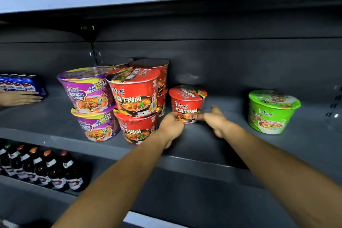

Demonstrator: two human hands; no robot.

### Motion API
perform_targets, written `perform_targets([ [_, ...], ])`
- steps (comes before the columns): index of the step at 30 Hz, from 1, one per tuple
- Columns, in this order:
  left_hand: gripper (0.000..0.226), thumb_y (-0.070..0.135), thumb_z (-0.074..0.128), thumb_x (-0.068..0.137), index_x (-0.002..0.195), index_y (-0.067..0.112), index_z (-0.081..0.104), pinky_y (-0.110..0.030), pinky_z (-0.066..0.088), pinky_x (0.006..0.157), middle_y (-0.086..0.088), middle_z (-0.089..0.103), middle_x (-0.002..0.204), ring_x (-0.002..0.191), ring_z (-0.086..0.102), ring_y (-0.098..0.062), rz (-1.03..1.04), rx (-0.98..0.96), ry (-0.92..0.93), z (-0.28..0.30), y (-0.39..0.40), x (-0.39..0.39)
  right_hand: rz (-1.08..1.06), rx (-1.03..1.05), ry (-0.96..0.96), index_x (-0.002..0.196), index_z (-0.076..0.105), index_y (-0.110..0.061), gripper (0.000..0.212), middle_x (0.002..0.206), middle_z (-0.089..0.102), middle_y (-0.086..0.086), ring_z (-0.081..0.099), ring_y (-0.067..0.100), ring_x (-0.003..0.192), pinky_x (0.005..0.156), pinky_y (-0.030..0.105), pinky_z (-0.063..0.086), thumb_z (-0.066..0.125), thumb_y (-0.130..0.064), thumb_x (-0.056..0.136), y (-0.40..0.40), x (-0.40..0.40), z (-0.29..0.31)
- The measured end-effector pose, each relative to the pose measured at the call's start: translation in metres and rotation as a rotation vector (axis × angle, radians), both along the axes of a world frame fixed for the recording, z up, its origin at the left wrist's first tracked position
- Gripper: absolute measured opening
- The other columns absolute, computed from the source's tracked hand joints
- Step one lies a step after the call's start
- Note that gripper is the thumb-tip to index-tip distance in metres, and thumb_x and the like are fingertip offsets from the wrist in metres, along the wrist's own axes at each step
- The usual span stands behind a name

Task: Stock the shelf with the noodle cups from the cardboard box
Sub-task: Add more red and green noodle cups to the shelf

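Step in hand, by my reading: seating a single red noodle cup (187, 104) on the grey shelf (212, 144), just right of the red stack (136, 105). Left hand (171, 128) curls against the cup's lower left side; right hand (215, 121) pinches its lower right edge, other fingers loose. Advise sliding it flush beside the stack, label forward, base flat, before releasing. Green cup (272, 112) stands well apart, right.

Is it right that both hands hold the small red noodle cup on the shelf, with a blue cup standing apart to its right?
Not quite: the head view shows that cup is green, not blue. Both hands, left and right, do hold the small red noodle cup on the shelf.
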State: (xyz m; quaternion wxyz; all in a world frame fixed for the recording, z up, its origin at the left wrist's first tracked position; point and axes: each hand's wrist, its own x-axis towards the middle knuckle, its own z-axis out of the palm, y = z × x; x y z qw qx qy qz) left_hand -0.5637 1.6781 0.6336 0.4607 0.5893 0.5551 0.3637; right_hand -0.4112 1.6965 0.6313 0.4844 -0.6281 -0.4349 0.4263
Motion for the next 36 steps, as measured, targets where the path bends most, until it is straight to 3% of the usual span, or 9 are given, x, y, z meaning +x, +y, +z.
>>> perform_targets([
  [3, 0.023, -0.001, 0.047, 0.09, 0.097, 0.018, 0.059, -0.03, 0.043, 0.095, -0.003, 0.061, 0.101, 0.098, 0.054, -0.017, -0.032, 0.002, 0.014, 0.008, -0.016, -0.006, -0.016, -0.053, -0.059, 0.137, 0.038, -0.008, 0.062, 0.133, 0.051, 0.012, 0.05, 0.024, 0.12, 0.086, 0.031, 0.043, 0.07, -0.012, 0.083, -0.021, 0.004, 0.001],
  [6, 0.022, 0.001, 0.05, 0.091, 0.086, 0.021, 0.057, -0.025, 0.047, 0.075, -0.002, 0.061, 0.088, 0.083, 0.056, -0.014, -0.077, 0.001, 0.011, 0.02, -0.035, -0.014, 0.012, -0.036, -0.084, 0.093, 0.055, -0.017, 0.009, 0.097, 0.061, 0.006, 0.059, 0.015, 0.084, 0.069, 0.027, 0.047, 0.062, -0.013, 0.089, -0.048, 0.001, 0.009],
  [11, 0.016, 0.003, 0.056, 0.091, 0.09, 0.018, 0.061, -0.022, 0.051, 0.077, 0.002, 0.066, 0.082, 0.075, 0.062, -0.008, -0.2, -0.065, 0.05, 0.031, -0.081, -0.027, 0.213, 0.051, -0.03, 0.087, 0.063, -0.017, 0.013, 0.074, 0.064, -0.001, 0.058, 0.005, 0.06, 0.049, 0.014, 0.046, 0.056, -0.008, 0.093, -0.109, -0.012, 0.025],
  [18, 0.011, 0.003, 0.058, 0.09, 0.086, 0.011, 0.064, -0.031, 0.054, 0.084, -0.001, 0.072, 0.074, 0.076, 0.069, -0.011, -0.646, -0.327, 0.295, -0.004, -0.143, -0.055, 0.666, -0.223, -0.086, 0.083, 0.062, -0.013, 0.012, 0.066, 0.066, 0.001, 0.062, 0.007, 0.057, 0.055, 0.016, 0.052, 0.056, -0.009, 0.092, -0.19, -0.039, 0.002],
  [25, 0.007, 0.011, 0.061, 0.091, 0.096, 0.014, 0.058, -0.038, 0.049, 0.096, -0.004, 0.067, 0.098, 0.107, 0.063, -0.023, -0.786, -0.665, 0.475, -0.17, -0.183, -0.065, 0.752, -0.636, -0.122, 0.093, 0.06, -0.015, 0.01, 0.086, 0.067, 0.003, 0.064, 0.012, 0.076, 0.073, 0.024, 0.051, 0.054, -0.007, 0.093, -0.232, -0.056, -0.171],
  [28, 0.012, 0.014, 0.063, 0.091, 0.093, 0.02, 0.052, -0.034, 0.051, 0.084, -0.002, 0.064, 0.092, 0.1, 0.061, -0.021, -0.719, -0.771, 0.461, -0.261, -0.202, -0.065, 0.704, -0.781, -0.078, 0.1, 0.058, -0.018, 0.009, 0.096, 0.064, 0.001, 0.06, 0.018, 0.092, 0.081, 0.027, 0.049, 0.054, -0.012, 0.095, -0.255, -0.056, -0.263],
  [32, 0.019, 0.021, 0.067, 0.087, 0.103, 0.012, 0.062, -0.029, 0.049, 0.071, -0.004, 0.059, 0.082, 0.074, 0.057, -0.014, -0.631, -0.903, 0.451, -0.378, -0.233, -0.076, 0.552, -0.92, 0.003, 0.107, 0.06, -0.019, 0.015, 0.098, 0.062, 0.005, 0.062, 0.013, 0.091, 0.075, 0.029, 0.048, 0.06, -0.016, 0.092, -0.289, -0.056, -0.388],
  [34, 0.023, 0.023, 0.067, 0.087, 0.106, 0.011, 0.06, -0.03, 0.047, 0.073, -0.005, 0.059, 0.088, 0.083, 0.058, -0.016, -0.573, -0.979, 0.458, -0.429, -0.251, -0.084, 0.515, -1.025, 0.055, 0.114, 0.057, -0.018, 0.019, 0.111, 0.058, 0.008, 0.056, 0.018, 0.116, 0.078, 0.03, 0.044, 0.052, -0.019, 0.096, -0.31, -0.055, -0.443],
  [36, 0.036, 0.024, 0.066, 0.087, 0.118, 0.008, 0.057, -0.03, 0.047, 0.072, -0.012, 0.061, 0.093, 0.09, 0.061, -0.02, -0.507, -1.014, 0.505, -0.478, -0.267, -0.093, 0.44, -1.11, 0.111, 0.107, 0.058, -0.016, 0.015, 0.129, 0.054, 0.01, 0.048, 0.023, 0.122, 0.085, 0.032, 0.041, 0.047, -0.019, 0.099, -0.329, -0.059, -0.489],
])
